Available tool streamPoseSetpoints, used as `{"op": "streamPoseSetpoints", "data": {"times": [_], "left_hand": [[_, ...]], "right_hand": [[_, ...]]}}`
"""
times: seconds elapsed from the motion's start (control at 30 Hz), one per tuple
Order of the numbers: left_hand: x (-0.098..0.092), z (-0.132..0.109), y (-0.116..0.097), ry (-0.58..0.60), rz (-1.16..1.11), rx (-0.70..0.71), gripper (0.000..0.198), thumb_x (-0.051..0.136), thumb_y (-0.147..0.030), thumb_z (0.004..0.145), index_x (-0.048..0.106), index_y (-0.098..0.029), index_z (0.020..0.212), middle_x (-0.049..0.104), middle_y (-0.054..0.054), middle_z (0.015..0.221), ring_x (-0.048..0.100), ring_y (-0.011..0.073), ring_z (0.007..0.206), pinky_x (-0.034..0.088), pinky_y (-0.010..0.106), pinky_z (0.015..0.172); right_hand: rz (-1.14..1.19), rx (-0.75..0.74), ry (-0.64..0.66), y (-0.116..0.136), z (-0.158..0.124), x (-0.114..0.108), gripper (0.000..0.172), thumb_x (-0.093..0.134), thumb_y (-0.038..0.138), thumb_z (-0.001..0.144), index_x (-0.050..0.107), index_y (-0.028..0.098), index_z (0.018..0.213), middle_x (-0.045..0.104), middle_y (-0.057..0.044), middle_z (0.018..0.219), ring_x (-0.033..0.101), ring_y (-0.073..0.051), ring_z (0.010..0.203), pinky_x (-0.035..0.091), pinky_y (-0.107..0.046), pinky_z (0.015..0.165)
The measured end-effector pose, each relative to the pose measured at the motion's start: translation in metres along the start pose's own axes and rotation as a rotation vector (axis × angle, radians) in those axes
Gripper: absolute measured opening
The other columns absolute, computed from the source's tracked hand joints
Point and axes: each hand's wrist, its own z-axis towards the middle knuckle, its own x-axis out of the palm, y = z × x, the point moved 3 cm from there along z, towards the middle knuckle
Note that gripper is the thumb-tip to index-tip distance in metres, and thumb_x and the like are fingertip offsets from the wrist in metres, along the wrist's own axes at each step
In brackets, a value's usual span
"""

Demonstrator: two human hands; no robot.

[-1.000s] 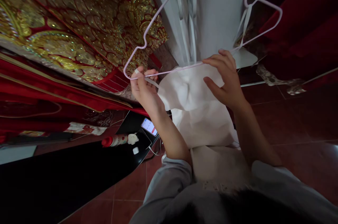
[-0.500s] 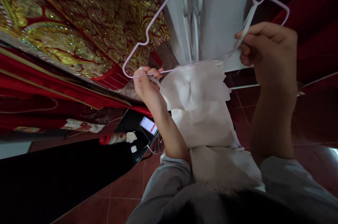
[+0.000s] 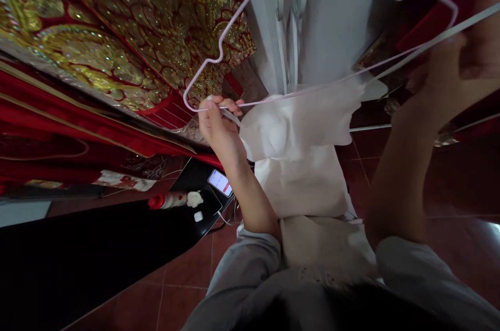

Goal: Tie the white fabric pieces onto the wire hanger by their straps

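Note:
A lilac clothes hanger [image 3: 221, 42] stands out in front of me. The fingers of my left hand [image 3: 219, 120] are closed around the left end of its bottom bar, with a short white strap beside them. Below the bar hangs a pale, tiered garment [image 3: 302, 180], its upper layer sheer and bulging with a rounded white cup. My right hand [image 3: 449, 65] is smeared by motion near the hanger's right end. A long white strap [image 3: 474, 20] runs taut from the garment past this hand to the right edge, and the fingers appear closed on it.
Gold-sequined red clothing [image 3: 117, 50] hangs at the left, and dark red cloth at the upper right. A black table [image 3: 97, 253] holds a phone [image 3: 220, 182], a red-capped bottle [image 3: 167, 201] and a small white case [image 3: 198, 216]. Pale panels with handles [image 3: 291, 18] rise ahead.
My right hand has moved right and up, stretching the strap outward past the hanger's end. The hanger's right side and the garment's upper layer have shifted right. My left hand stays nearly still.

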Motion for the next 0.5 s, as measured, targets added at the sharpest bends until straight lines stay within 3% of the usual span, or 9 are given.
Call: {"op": "streamPoseSetpoints", "data": {"times": [0.07,0.1,0.2,0.27,0.37,0.43,0.5], "left_hand": [[0.005,-0.004,0.001,-0.023,-0.003,-0.012,0.021,0.046,-0.031,0.108,0.053,-0.023,0.09,0.055,-0.001,0.068,0.059,0.0152,0.065,0.06,0.032,0.082],[0.007,-0.006,0.002,-0.032,0.002,-0.014,0.02,0.047,-0.033,0.107,0.053,-0.023,0.091,0.055,-0.001,0.068,0.06,0.0153,0.065,0.06,0.032,0.083],[0.009,-0.014,0.002,-0.067,0.071,-0.038,0.025,0.05,-0.045,0.105,0.056,-0.022,0.096,0.06,0.001,0.075,0.067,0.0163,0.073,0.06,0.033,0.087],[0.003,-0.017,0.002,-0.114,0.107,-0.034,0.035,0.045,-0.053,0.105,0.059,-0.021,0.108,0.069,0.006,0.09,0.074,0.0196,0.089,0.059,0.035,0.091],[-0.017,-0.014,-0.001,-0.217,0.112,0.088,0.034,0.042,-0.039,0.103,0.058,-0.019,0.125,0.071,0.014,0.124,0.071,0.0251,0.122,0.055,0.04,0.106],[-0.03,-0.008,-0.004,-0.24,0.119,0.214,0.03,0.045,-0.028,0.1,0.06,-0.023,0.125,0.067,0.011,0.14,0.06,0.0266,0.14,0.049,0.044,0.117],[-0.036,0.0,-0.007,-0.19,0.146,0.304,0.025,0.05,-0.026,0.102,0.064,-0.029,0.123,0.065,0.004,0.147,0.052,0.028,0.149,0.044,0.048,0.121]], "right_hand": [[-0.054,0.023,0.173,0.01,-0.015,0.005,0.035,0.078,0.016,0.083,0.084,0.034,0.112,0.075,0.002,0.09,0.054,-0.005,0.06,0.035,-0.019,0.048],[-0.097,0.088,0.297,0.013,-0.023,0.01,0.041,0.083,0.019,0.08,0.082,0.033,0.118,0.077,-0.001,0.101,0.056,-0.006,0.064,0.038,-0.021,0.05],[-0.25,0.246,0.62,0.016,-0.042,0.023,0.06,0.09,0.027,0.073,0.075,0.032,0.131,0.073,-0.003,0.109,0.049,-0.006,0.06,0.041,-0.025,0.052],[-0.318,0.224,0.693,0.015,-0.049,0.025,0.061,0.09,0.033,0.072,0.074,0.035,0.131,0.067,-0.002,0.106,0.044,-0.005,0.058,0.046,-0.027,0.053],[-0.339,0.188,0.705,0.012,-0.053,0.023,0.06,0.086,0.038,0.077,0.07,0.041,0.135,0.064,-0.001,0.108,0.042,-0.006,0.058,0.054,-0.033,0.058],[-0.338,0.201,0.73,0.01,-0.055,0.02,0.059,0.084,0.04,0.079,0.069,0.043,0.136,0.064,-0.001,0.11,0.042,-0.007,0.058,0.055,-0.036,0.06],[-0.33,0.233,0.752,0.01,-0.057,0.019,0.059,0.083,0.042,0.08,0.068,0.044,0.137,0.064,-0.002,0.113,0.047,-0.01,0.06,0.056,-0.04,0.064]]}}
